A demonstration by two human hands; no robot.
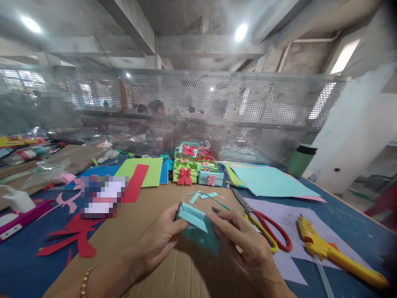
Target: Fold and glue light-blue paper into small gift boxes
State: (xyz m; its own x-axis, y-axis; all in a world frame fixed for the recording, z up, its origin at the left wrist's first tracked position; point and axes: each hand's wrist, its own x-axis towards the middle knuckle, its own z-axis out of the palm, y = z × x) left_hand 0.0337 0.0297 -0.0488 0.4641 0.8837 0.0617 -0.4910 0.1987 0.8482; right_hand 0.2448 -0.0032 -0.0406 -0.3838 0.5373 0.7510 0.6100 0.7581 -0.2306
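Between my hands is a folded light-blue paper piece (194, 216), held over the cardboard with creased flaps and a blurred lower part. My left hand (166, 231) pinches its left end between thumb and fingers. At its right end, my right hand (245, 236) has its fingers closed on the edge. A small dark tip shows by the right fingers; what it belongs to I cannot make out. Thin blue paper strips (209, 195) lie just beyond. Scissors with red and yellow handles (269, 227) rest close to my right hand.
Small paper bags with bows (185, 176) are stacked at the back, before a perforated metal screen (186, 91). A yellow glue gun (322, 246) lies at right, near blue sheets (276, 182) and a green bottle (299, 161). Red paper cutouts (79, 231) and a purple power strip (27, 219) are left.
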